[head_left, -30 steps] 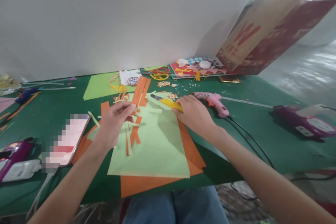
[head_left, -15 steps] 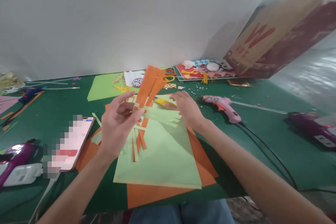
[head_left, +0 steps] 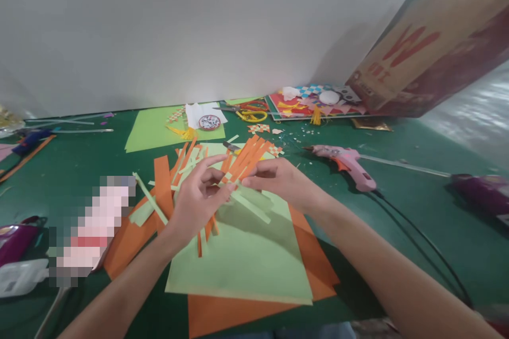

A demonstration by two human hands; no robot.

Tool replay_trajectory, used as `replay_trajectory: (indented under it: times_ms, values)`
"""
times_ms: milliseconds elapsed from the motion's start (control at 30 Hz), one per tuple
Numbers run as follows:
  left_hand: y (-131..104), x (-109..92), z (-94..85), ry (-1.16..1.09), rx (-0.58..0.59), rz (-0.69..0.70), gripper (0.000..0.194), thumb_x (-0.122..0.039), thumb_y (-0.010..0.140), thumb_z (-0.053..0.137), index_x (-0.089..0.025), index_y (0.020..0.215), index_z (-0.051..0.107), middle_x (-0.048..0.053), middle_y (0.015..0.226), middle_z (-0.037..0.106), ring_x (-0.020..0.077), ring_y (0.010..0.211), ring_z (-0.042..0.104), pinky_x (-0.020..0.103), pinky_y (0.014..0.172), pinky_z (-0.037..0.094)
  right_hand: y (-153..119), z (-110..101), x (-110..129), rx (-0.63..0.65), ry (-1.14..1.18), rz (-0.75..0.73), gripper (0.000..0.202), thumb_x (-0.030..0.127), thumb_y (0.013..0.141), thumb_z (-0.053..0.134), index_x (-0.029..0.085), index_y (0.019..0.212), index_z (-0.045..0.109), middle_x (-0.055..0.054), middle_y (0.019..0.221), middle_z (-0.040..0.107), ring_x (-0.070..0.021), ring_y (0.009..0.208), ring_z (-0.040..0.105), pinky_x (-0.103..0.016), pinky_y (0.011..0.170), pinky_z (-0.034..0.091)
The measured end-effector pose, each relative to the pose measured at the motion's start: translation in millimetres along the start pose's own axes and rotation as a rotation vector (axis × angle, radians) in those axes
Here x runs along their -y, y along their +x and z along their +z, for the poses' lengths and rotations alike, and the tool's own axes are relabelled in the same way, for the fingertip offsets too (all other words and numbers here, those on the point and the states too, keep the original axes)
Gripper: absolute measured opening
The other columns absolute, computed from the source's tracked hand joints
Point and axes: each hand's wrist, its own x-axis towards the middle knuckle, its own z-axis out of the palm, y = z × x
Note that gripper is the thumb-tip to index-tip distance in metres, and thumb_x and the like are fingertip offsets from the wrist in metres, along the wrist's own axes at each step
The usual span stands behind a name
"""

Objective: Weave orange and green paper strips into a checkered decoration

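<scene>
I have both hands close together on the woven paper strips point(head_left: 247, 154), orange crossed with pale green, lifted over the pale green sheet point(head_left: 246, 265) in front of me. My left hand point(head_left: 201, 190) is pinched on the weave's near left edge, thumb and fingertips closed on it. My right hand point(head_left: 280, 180) is curled at the right edge, thumb and forefinger touching it; I cannot tell how firmly they grip. The orange strips fan away from me towards 1 o'clock, and a few pale green ends stick out towards 4. Taking the weave as the middle of the clock, a cutter point(head_left: 227, 145) lies just behind it at 11, partly hidden. Below the green sheet, orange paper point(head_left: 234, 315) shows at 6. Loose strips are scattered at 9, and the phone point(head_left: 99, 217), mostly pixelated, lies between 8 and 9. The yellow-handled scissors point(head_left: 254, 116) rest at 12, and a round patterned piece point(head_left: 209, 123) sits on white paper between 10 and 11. The pink glue gun point(head_left: 350, 164) lies at 3, its nozzle pointing towards me, its cord trailing off to 4. At 2, a paper bag point(head_left: 417, 58) leans beyond some colourful cut-outs point(head_left: 314, 100).
</scene>
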Motion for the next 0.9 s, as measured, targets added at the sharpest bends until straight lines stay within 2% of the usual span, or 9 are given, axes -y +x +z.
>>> replay_trajectory:
  times_ms: [200,400,500,567,633,700,767,833,900]
  values:
    - [1,10,-0.9,-0.049,-0.118,0.003,0.037,-0.025,0.073,0.067,-0.020,0.109,0.058,-0.005,0.070,0.046,0.0077,0.060,0.052,0.021,0.058,0.053,1,-1,-1,-0.067,0.036,-0.001,0.022,0.037,0.071,0.063,0.017,0.063,0.060,0.001,0.061,0.055,-0.0082,0.056,0.045,-0.024,0.055,0.037]
    - [3,16,-1.8,-0.101,-0.206,-0.007,0.036,-0.025,0.074,0.066,-0.021,0.109,0.057,-0.006,0.069,0.045,0.0067,0.056,0.052,0.019,0.053,0.051,3,-25,-5,-0.457,0.226,-0.109,0.034,0.050,0.072,0.059,0.022,0.062,0.043,0.001,0.062,0.045,-0.0125,0.059,0.048,-0.027,0.053,0.040]
    - [3,17,-3.6,-0.130,-0.242,0.002,0.037,-0.026,0.074,0.066,-0.023,0.110,0.056,-0.006,0.070,0.044,0.0065,0.056,0.053,0.019,0.053,0.052,5,-38,-7,-0.665,0.243,-0.119,0.037,0.056,0.077,0.050,0.024,0.064,0.037,0.001,0.061,0.039,-0.0145,0.058,0.047,-0.028,0.050,0.038]
    - [3,18,-4.8,-0.155,-0.256,0.011,0.037,-0.026,0.075,0.066,-0.025,0.110,0.056,-0.006,0.073,0.045,0.0065,0.058,0.054,0.019,0.054,0.053,4,-40,-7,-0.735,0.223,-0.136,0.035,0.053,0.081,0.044,0.024,0.063,0.035,0.001,0.060,0.037,-0.0144,0.056,0.046,-0.028,0.048,0.037]
    - [3,19,-5.8,-0.162,-0.257,0.006,0.036,-0.025,0.075,0.066,-0.025,0.110,0.056,-0.006,0.073,0.046,0.0063,0.060,0.053,0.018,0.056,0.053,2,-35,-6,-0.683,0.119,-0.164,0.029,0.045,0.081,0.046,0.023,0.063,0.039,0.001,0.060,0.042,-0.0136,0.056,0.047,-0.027,0.051,0.040]
    - [3,20,-6.2,-0.155,-0.250,-0.010,0.035,-0.024,0.076,0.066,-0.026,0.109,0.056,-0.006,0.072,0.045,0.0055,0.058,0.052,0.017,0.054,0.052,-1,-24,-3,-0.480,-0.062,-0.166,0.018,0.038,0.078,0.054,0.022,0.071,0.052,-0.001,0.070,0.055,-0.0143,0.064,0.053,-0.028,0.060,0.046]
    - [2,21,-6.2,-0.144,-0.231,-0.041,0.034,-0.024,0.077,0.065,-0.026,0.109,0.055,-0.006,0.072,0.044,0.0048,0.055,0.052,0.016,0.051,0.051,-4,-12,0,-0.268,-0.149,-0.150,0.021,0.038,0.076,0.057,0.022,0.089,0.060,-0.004,0.083,0.063,-0.0170,0.076,0.059,-0.031,0.068,0.049]
    - [2,23,-5.9,-0.130,-0.203,-0.074,0.035,-0.025,0.078,0.064,-0.028,0.111,0.054,-0.006,0.073,0.046,0.0052,0.057,0.054,0.015,0.051,0.050,-5,-1,2,-0.173,-0.240,-0.112,0.027,0.037,0.073,0.063,0.023,0.096,0.062,-0.004,0.089,0.067,-0.0187,0.082,0.061,-0.033,0.075,0.049]
    - [1,24,-5.6,-0.120,-0.180,-0.099,0.035,-0.026,0.079,0.064,-0.029,0.113,0.054,-0.005,0.074,0.048,0.0057,0.058,0.054,0.016,0.052,0.050,-5,7,2,-0.130,-0.300,-0.099,0.026,0.034,0.068,0.069,0.023,0.092,0.065,-0.004,0.089,0.068,-0.0183,0.079,0.061,-0.033,0.076,0.049]
